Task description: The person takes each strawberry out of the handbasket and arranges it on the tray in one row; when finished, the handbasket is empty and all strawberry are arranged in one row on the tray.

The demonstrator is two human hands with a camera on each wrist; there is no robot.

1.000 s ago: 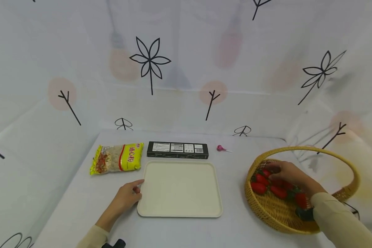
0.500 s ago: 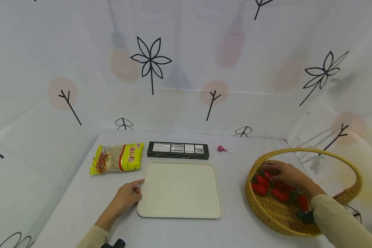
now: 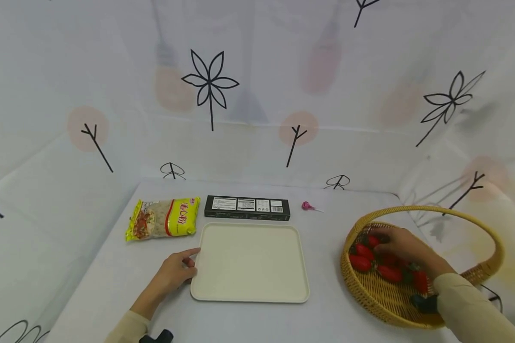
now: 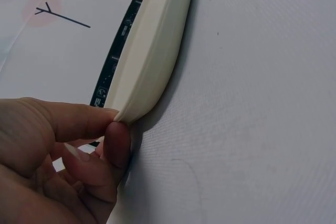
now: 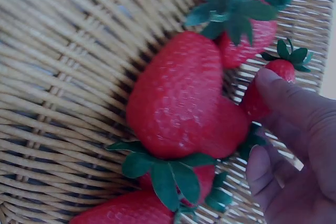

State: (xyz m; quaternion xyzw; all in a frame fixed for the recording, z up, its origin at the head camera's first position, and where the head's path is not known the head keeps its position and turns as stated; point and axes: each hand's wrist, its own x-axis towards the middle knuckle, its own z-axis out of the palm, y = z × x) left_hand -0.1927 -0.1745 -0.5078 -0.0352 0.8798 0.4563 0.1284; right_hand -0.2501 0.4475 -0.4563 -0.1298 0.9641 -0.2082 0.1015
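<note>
My left hand [image 3: 173, 272] pinches the left rim of a cream rectangular tray [image 3: 250, 262] between thumb and fingers. The left wrist view shows the tray's corner [image 4: 149, 61] right at those fingertips. On the right, my right hand [image 3: 401, 245] reaches into a round wicker basket [image 3: 369, 297] with a tall handle. Up close in the right wrist view, its thumb lies on a small red strawberry [image 5: 255, 98] with green leaves, its fingers curled behind it. Several other strawberries [image 5: 176, 95], some larger, lie against the basket's weave beside that hand.
Behind the tray lies a long black box [image 3: 246, 208] with white labels. A yellow bag of pasta [image 3: 163, 219] is at the back left, and a pink lollipop [image 3: 306, 206] at the back right. A patterned white cloth [image 3: 249, 152] hangs behind the table.
The view has shifted very slightly, so the basket sits a little farther right and lower. Both hands keep nearly the same place, left at the tray, right among the strawberries.
</note>
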